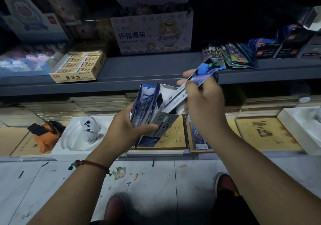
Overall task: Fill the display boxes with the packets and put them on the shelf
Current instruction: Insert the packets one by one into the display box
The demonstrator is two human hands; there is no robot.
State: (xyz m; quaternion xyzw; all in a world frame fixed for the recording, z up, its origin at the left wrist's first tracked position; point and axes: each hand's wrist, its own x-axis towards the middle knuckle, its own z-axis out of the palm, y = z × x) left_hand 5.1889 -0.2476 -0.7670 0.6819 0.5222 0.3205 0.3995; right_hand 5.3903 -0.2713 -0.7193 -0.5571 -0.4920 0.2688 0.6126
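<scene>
- Head view: the left hand (122, 131) grips a tall blue-and-white cardboard display box (165, 120). Its thumb lies across the front panel printed "0.5", and the box mouth faces up, tipped slightly away.
- Just above that grip, a row of blue foil packets (145, 99) stands on end. They fill the left part of the box and crowd the opening.
- The right hand (206, 106) pinches one long, narrow blue-and-white packet (198, 78) around mid-length. Its long axis slants: the white lower end sits inside the box mouth, and the blue printed end points up and right.
- Beyond the right grip, a loose fan of shiny packets (231, 56) lies on the grey metal shelf (139, 68). Dark upright display boxes (271, 49) stand further right.
- Beyond the left grip sit a yellow cardboard eraser box (78, 66) and a pale carton printed "FINGER BANDAGE" (152, 33).
- Below both grips lie brown-covered notebooks (265, 132). Left of the left hand is a white foam tray (69, 143).
</scene>
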